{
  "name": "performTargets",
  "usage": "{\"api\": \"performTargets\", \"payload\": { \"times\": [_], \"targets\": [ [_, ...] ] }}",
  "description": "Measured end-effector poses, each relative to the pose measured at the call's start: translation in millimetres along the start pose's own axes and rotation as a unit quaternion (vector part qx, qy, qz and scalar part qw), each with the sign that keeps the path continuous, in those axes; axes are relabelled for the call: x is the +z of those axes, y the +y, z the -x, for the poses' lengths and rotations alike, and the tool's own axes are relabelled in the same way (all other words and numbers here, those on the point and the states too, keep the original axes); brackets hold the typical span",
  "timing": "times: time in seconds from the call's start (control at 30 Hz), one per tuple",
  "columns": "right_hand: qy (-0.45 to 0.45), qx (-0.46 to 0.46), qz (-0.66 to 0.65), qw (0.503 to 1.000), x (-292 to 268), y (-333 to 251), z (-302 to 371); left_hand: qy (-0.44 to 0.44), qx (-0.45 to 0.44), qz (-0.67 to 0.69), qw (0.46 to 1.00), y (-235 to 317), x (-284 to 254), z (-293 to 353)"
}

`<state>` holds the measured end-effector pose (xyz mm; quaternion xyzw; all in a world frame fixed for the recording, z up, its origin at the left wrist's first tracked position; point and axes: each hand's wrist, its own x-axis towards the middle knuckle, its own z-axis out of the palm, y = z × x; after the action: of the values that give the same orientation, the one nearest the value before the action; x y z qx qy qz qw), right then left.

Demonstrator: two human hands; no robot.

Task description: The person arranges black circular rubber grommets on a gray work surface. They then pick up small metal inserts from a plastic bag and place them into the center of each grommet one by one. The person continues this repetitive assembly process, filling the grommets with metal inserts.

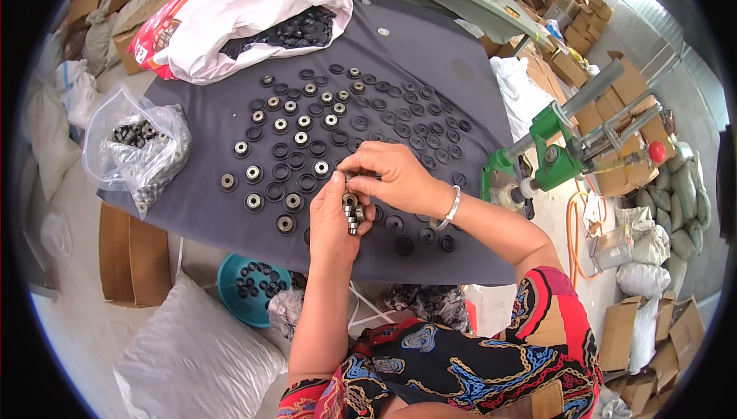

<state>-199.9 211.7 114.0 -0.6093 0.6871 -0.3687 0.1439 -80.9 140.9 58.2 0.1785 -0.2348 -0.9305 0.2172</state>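
My left hand, palm up, is curled around several small silver ball bearings. My right hand meets it over the table, thumb and forefinger pinched together at the left thumb; a small bearing seems to be between these fingertips, mostly hidden. Around both hands, black plastic rings lie in loose rows on the dark cloth. To the left, many rings have a bearing seated in the middle, such as the ring with a bearing. Black discs without bearings lie to the right.
A clear plastic bag of bearings stands at the table's left edge. Behind it lies a white sack of black parts. A green hand press stands at the right. Below the table are a teal basin and a white sack.
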Motion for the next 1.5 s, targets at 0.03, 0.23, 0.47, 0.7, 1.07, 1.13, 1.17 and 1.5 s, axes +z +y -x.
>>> {"api": "performTargets", "payload": {
  "times": [0.03,0.23,0.47,0.7,1.07,1.13,1.17,1.5],
  "targets": [
    [0.039,-0.035,0.069,0.996,2.2,0.0,0.7,-0.004,0.007,0.0,1.0,-2.7,-2.1,-2.5],
    [0.104,-0.154,0.281,0.942,18.3,1.3,5.9,0.069,0.045,0.042,0.996,-8.2,4.3,-4.5],
    [0.111,-0.166,0.285,0.938,22.1,-2.4,0.7,0.083,0.061,0.05,0.993,-10.1,1.7,-5.8],
    [0.124,-0.151,0.29,0.937,27.6,-7.0,-1.3,0.078,0.066,0.043,0.994,-8.9,-1.9,-7.2],
    [0.182,0.057,0.235,0.953,-75.1,111.7,-83.8,0.054,0.024,0.089,0.994,-5.5,-3.5,-5.7],
    [0.145,0.08,0.281,0.945,-86.3,140.8,-100.6,0.054,0.017,0.092,0.994,-6.3,-3.4,-8.1],
    [0.123,0.096,0.29,0.944,-88.9,150.6,-107.6,0.053,0.015,0.093,0.994,-6.3,-2.1,-8.4],
    [0.017,0.161,0.354,0.921,-68.0,191.6,-141.8,0.053,0.011,0.085,0.995,-6.1,-5.0,-7.8]
  ]
}}
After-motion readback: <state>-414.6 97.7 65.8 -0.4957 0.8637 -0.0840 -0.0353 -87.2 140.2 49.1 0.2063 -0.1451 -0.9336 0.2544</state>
